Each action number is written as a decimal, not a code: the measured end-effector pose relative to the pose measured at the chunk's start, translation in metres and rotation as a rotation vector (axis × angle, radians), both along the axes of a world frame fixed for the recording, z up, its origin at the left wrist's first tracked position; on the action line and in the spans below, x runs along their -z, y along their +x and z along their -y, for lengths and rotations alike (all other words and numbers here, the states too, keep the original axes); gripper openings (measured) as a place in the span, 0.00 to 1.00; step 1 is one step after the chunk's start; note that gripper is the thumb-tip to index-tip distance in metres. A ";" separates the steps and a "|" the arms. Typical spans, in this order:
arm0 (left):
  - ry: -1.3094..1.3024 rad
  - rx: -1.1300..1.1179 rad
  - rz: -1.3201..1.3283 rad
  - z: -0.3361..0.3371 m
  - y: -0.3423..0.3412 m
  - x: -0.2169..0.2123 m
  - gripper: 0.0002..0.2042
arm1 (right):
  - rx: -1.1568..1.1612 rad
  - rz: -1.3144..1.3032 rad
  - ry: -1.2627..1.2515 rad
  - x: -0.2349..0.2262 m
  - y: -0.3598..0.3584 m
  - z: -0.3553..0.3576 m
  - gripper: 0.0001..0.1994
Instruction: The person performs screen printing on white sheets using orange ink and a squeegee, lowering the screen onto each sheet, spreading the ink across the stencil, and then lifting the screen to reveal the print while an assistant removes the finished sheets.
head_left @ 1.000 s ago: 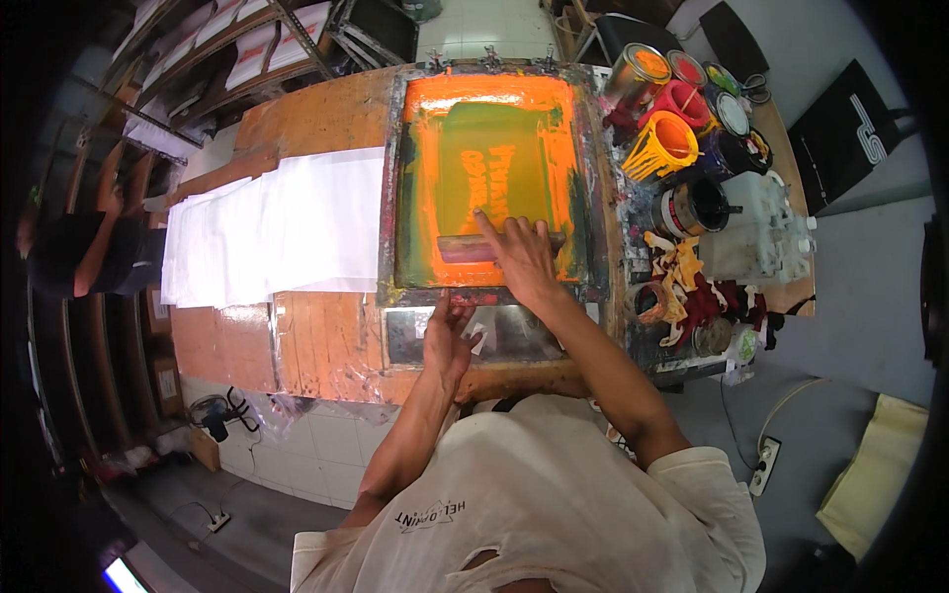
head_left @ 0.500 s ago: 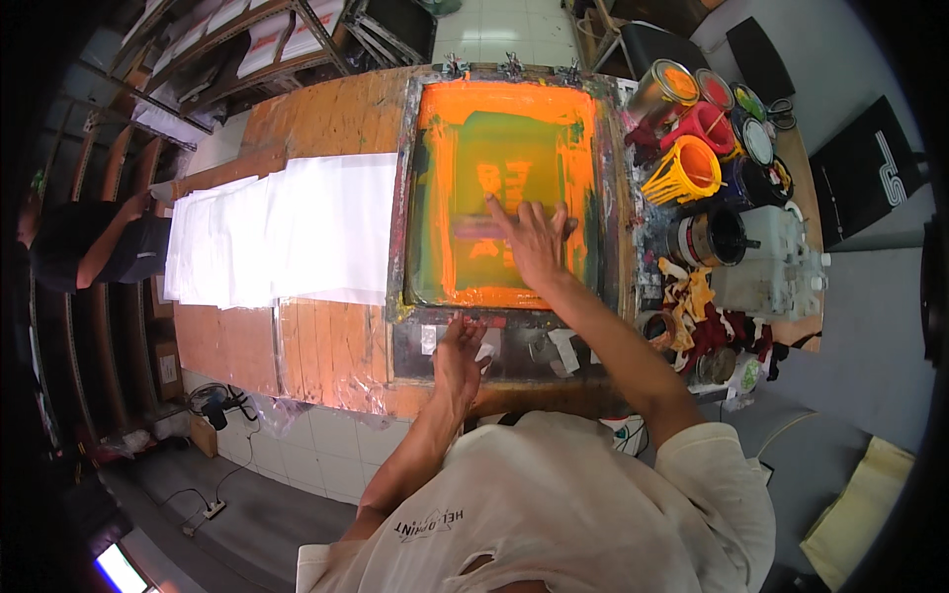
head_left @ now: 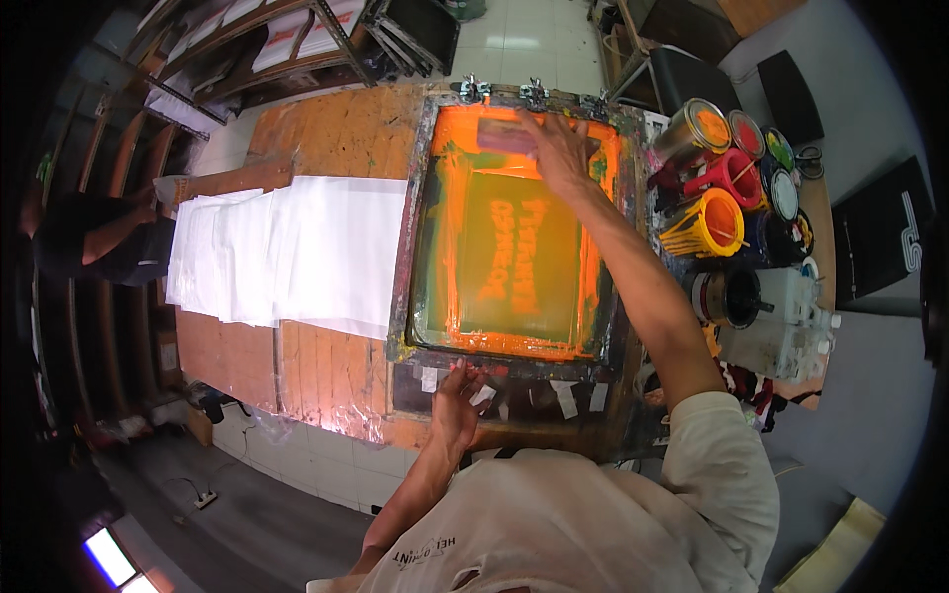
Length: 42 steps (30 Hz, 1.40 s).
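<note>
A screen printing frame (head_left: 403, 267) lies on the table before me, its mesh smeared with orange ink around a green-yellow middle that bears a pale design. My right hand (head_left: 561, 156) grips a squeegee (head_left: 502, 135) at the far end of the mesh, fingers over its blade-like body; part of it is hidden beneath the hand. At the near edge of the frame, my left hand (head_left: 457, 410) has its fingers curled at the rim, holding it. Metal hinge clamps (head_left: 534, 92) hold the far side of the frame.
White paper sheets (head_left: 341, 247) lie in overlapping stacks to the left. Ink cans (head_left: 710, 127), a yellow tub (head_left: 714, 223) and a dark pot (head_left: 736, 296) crowd the right side. Another person (head_left: 104, 237) stands at the far left, near shelving.
My right hand has pushed the squeegee from the middle of the mesh to its far end. My left hand stays at the near rim. The view has shifted slightly.
</note>
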<state>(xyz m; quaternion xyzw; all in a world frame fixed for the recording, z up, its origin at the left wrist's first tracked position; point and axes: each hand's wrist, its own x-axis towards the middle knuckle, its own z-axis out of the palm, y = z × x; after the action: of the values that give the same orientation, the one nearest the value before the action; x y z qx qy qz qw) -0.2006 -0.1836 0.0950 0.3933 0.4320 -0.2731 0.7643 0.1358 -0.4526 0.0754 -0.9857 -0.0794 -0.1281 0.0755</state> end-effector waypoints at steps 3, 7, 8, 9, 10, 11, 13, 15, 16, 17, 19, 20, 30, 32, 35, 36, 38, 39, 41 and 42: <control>-0.026 0.003 0.023 -0.001 0.000 -0.003 0.14 | 0.070 0.118 -0.101 0.006 0.014 0.005 0.39; -0.011 -0.002 0.080 -0.006 -0.004 -0.002 0.12 | 0.043 0.146 -0.158 0.015 0.003 -0.003 0.37; -0.004 0.013 0.107 -0.007 -0.006 0.000 0.11 | 0.002 0.172 -0.122 0.015 -0.010 -0.008 0.37; -0.006 0.022 0.121 -0.009 -0.006 0.002 0.11 | -0.034 0.115 -0.082 0.012 -0.026 -0.012 0.37; -0.002 0.001 0.131 -0.010 -0.006 0.004 0.10 | -0.065 0.106 -0.039 0.005 -0.045 -0.016 0.37; -0.004 0.011 0.178 -0.011 -0.006 0.005 0.10 | -0.097 0.067 -0.006 -0.003 -0.068 -0.021 0.37; -0.018 0.000 0.213 -0.012 -0.004 0.006 0.10 | -0.153 0.079 0.074 -0.025 -0.126 -0.036 0.37; -0.026 -0.024 0.262 -0.013 0.000 0.002 0.12 | -0.145 0.011 0.107 -0.051 -0.187 -0.053 0.37; -0.032 -0.030 0.266 -0.013 0.002 -0.004 0.15 | -0.151 0.047 0.103 -0.065 -0.218 -0.063 0.37; -0.038 -0.036 0.270 -0.012 0.004 -0.011 0.18 | -0.146 0.020 0.109 -0.078 -0.246 -0.071 0.37; -0.053 -0.032 0.302 -0.012 0.010 -0.030 0.16 | -0.100 -0.017 0.066 -0.102 -0.291 -0.087 0.36; -0.046 -0.037 0.278 -0.012 0.012 -0.041 0.16 | -0.094 -0.014 0.061 -0.113 -0.302 -0.091 0.36; -0.223 0.051 0.981 -0.006 0.096 -0.098 0.08 | -0.123 0.444 -0.023 -0.246 -0.223 -0.073 0.24; 0.192 0.174 0.941 -0.008 0.143 -0.068 0.11 | -0.111 0.376 0.032 -0.269 -0.201 -0.063 0.23; 1.515 0.544 0.595 -0.014 0.173 -0.007 0.22 | -0.099 0.402 0.032 -0.293 -0.171 -0.052 0.23; 1.553 0.706 0.460 -0.018 0.177 0.011 0.27 | -0.083 0.361 0.098 -0.299 -0.162 -0.049 0.23; 1.630 0.699 0.545 -0.017 0.180 0.036 0.23 | -0.095 0.337 0.193 -0.310 -0.146 -0.046 0.24; 1.563 0.805 0.489 -0.014 0.181 0.043 0.21 | -0.067 0.315 0.199 -0.316 -0.138 -0.045 0.25; 1.533 0.854 0.568 -0.006 0.182 0.046 0.17 | 0.038 0.267 0.171 -0.327 -0.126 -0.043 0.26; 1.346 0.743 0.607 -0.004 0.181 0.045 0.16 | 0.005 0.203 0.272 -0.332 -0.120 -0.042 0.27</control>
<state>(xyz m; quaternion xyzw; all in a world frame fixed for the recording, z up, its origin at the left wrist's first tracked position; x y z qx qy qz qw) -0.0192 -0.1799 0.0501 0.9407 0.1199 -0.0727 0.3088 0.0158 -0.4107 0.4071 -0.9485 -0.0663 -0.2367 0.1997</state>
